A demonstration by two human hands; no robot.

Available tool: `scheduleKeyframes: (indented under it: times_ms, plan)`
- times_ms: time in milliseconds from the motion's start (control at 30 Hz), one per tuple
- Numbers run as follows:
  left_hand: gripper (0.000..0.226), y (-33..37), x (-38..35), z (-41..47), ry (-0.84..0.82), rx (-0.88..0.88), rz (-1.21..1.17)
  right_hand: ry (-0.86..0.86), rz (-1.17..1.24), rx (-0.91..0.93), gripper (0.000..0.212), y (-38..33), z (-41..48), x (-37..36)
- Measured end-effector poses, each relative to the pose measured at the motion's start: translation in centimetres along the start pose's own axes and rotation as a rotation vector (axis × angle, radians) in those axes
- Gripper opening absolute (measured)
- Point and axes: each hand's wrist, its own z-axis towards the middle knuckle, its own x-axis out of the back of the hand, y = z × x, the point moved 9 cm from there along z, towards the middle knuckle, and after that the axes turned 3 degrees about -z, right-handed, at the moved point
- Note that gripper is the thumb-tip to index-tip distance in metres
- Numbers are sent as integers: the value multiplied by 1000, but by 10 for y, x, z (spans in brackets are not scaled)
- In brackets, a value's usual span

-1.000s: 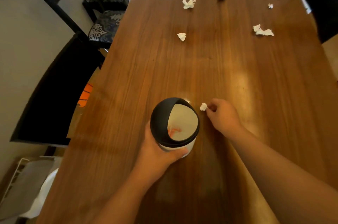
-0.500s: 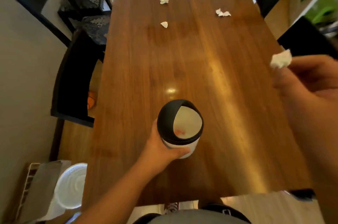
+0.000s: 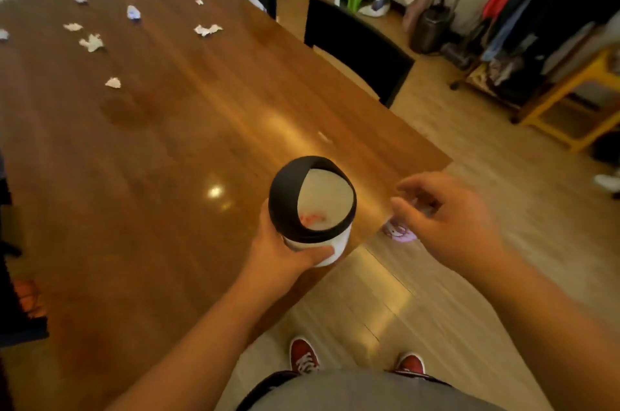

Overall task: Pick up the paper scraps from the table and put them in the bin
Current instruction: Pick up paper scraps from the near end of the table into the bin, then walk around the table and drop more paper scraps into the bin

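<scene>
The left hand (image 3: 285, 251) is wrapped around the lower wall of the small white bin (image 3: 313, 209), which stands upright near the table's (image 3: 161, 148) near right corner, its black lid ring tilted and something orange-pink lying inside. At about three o'clock from the bin, the right hand (image 3: 446, 219) hangs over the table edge with fingers loosely spread; it is blurred, and I cannot tell whether anything sits between them. Paper scraps (image 3: 91, 43) lie scattered well apart from the bin, off toward ten and eleven o'clock at the far end of the table. Red shoes (image 3: 303, 355) stand on the wooden floor (image 3: 385, 310) at six o'clock.
</scene>
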Motion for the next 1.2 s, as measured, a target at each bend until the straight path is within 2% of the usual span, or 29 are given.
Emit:
scheduleKeyframes:
  times_ms: [67,200,367,500,667,733,833,1033,1200]
  plan:
    - [118,7,-41,0,-82,-17,21,-33,7,-139,12,62,-31,12]
    - [106,16,-138,-14,-252,-53,76,-106,49,-454,6,196,-128,18]
    - [102,28,-270,-57,-433,-84,132,-125,169,-866,15,349,-284,25]
    - [99,24,-367,-93,-554,-82,174,-133,270,-1140,17,440,-403,28]
    - [98,26,-447,-108,-601,-100,247,-260,303,-1310,26,510,-491,24]
    - [102,30,-465,-105,-608,-106,264,-282,330,-1348,25,529,-498,27]
    - [95,36,-481,-90,-600,-89,280,-266,383,-1351,24,552,-471,40]
    - [112,30,-503,-23,-498,17,312,-182,412,-1227,21,616,-337,90]
    - [113,40,-543,58,-489,43,309,-146,426,-1168,20,672,-225,125]
